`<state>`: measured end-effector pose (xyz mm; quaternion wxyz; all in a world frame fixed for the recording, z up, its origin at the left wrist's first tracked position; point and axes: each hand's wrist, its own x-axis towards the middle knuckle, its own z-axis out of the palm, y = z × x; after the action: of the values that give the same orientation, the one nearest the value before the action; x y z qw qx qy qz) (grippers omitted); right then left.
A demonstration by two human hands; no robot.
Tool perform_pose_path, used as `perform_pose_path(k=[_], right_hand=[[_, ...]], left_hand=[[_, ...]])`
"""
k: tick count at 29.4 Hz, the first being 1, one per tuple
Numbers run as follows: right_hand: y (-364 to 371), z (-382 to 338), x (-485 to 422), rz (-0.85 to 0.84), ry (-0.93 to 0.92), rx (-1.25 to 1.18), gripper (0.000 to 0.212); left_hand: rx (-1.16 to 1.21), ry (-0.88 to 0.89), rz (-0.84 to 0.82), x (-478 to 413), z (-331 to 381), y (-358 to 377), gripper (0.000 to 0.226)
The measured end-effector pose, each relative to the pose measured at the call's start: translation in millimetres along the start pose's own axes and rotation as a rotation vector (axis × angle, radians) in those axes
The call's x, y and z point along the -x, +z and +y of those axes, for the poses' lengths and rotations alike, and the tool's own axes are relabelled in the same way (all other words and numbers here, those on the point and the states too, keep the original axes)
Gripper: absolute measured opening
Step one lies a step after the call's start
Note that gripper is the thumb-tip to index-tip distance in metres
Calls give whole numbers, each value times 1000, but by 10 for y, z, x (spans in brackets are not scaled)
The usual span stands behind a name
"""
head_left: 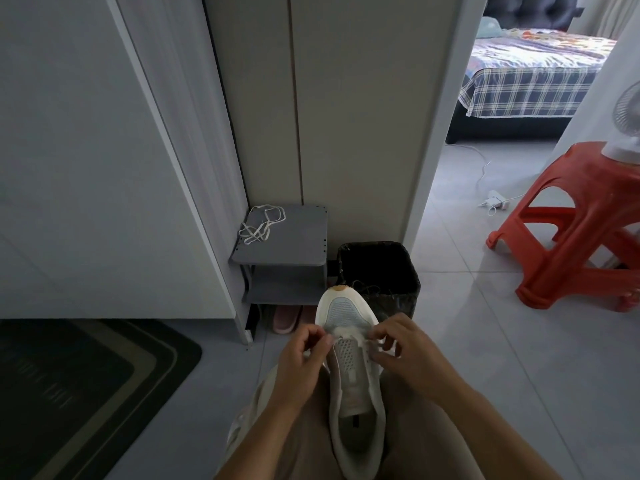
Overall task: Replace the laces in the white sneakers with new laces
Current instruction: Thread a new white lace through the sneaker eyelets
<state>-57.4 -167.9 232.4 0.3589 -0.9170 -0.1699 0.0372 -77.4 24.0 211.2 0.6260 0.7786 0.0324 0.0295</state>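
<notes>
**Doormat** (79,389): dark, on the floor, well outboard of the left hand (303,355). Not involved.

**Red stool** (568,237): on the floor, well ahead and outboard of the right hand (407,351).

**Bin** (379,268): black-lined, ahead of both hands, just past the toe.

**Shelf** (280,244): grey, two-tier, ahead of the left hand, slightly outboard.

**Sneaker** (353,386): white, on the person's lap btwn the thighs, sole down.
- Long axis runs straight away from the body. Toe points fwd toward the bin, heel toward the person.
- It lies btwn the two hands, one hand per side, both at the toe end of the eyelet rows. Neither hand is clearly nearer.
- Eyelets from there back to the heel show no lace; tongue is bare.

**Hands:** the left thumb and forefinger pinch a white lace end at the left eyelet row. The right hand's fingers are curled and pinch at the right row. Neither is released.

**Loose lace** (261,225): white tangle on the shelf top, well ahead of the left hand. Old or new: cannot tell.

**Working lace** (349,336): short white span across the tongue btwn the hands, at the frontmost eyelets.

**Est. status:** first bar set and lacing barely begun. Next passes should run along the long axis, back toward the wrists, so both ends need even length first.
</notes>
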Motion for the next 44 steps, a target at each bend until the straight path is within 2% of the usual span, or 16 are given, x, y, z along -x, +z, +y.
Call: perform_pose_path(k=[5, 9, 13, 21, 23, 24, 28, 32, 37, 41, 44], right_hand=[[-31, 13, -25, 16, -14, 14, 3], [-142, 61, 8, 44, 94, -62, 12], [-223, 94, 53, -66, 153, -92, 19], [-266, 97, 13, -109, 138, 8, 14], [-213, 48, 10, -85, 111, 28, 10], [-169, 18, 10, -65, 95, 40, 15], [27, -59, 10, 52, -9, 159, 24], [109, -8, -11, 152, -131, 251, 18], [106, 62, -80, 225, -246, 343, 29], [111, 100, -116, 288, -355, 403, 30], [111, 120, -130, 320, -399, 438, 39]], left_hand=[[-11, 18, 12, -1, 1, -25, 5], [-38, 45, 2, 6, -18, -23, 7], [-18, 51, 19, 9, -12, -16, 9], [-58, 62, 12, 16, -21, -13, 10], [-88, 152, 35, 19, -15, -6, 7], [-147, 239, 61, 12, -13, 6, 8], [-535, 565, 116, -73, 6, 99, 13], [-807, 734, 62, -163, 88, 131, 9], [-963, 953, 33, -269, 135, 111, 17], [-1043, 1107, -19, -352, 80, 72, 3], [-1053, 1154, -42, -398, 75, 46, 6]])
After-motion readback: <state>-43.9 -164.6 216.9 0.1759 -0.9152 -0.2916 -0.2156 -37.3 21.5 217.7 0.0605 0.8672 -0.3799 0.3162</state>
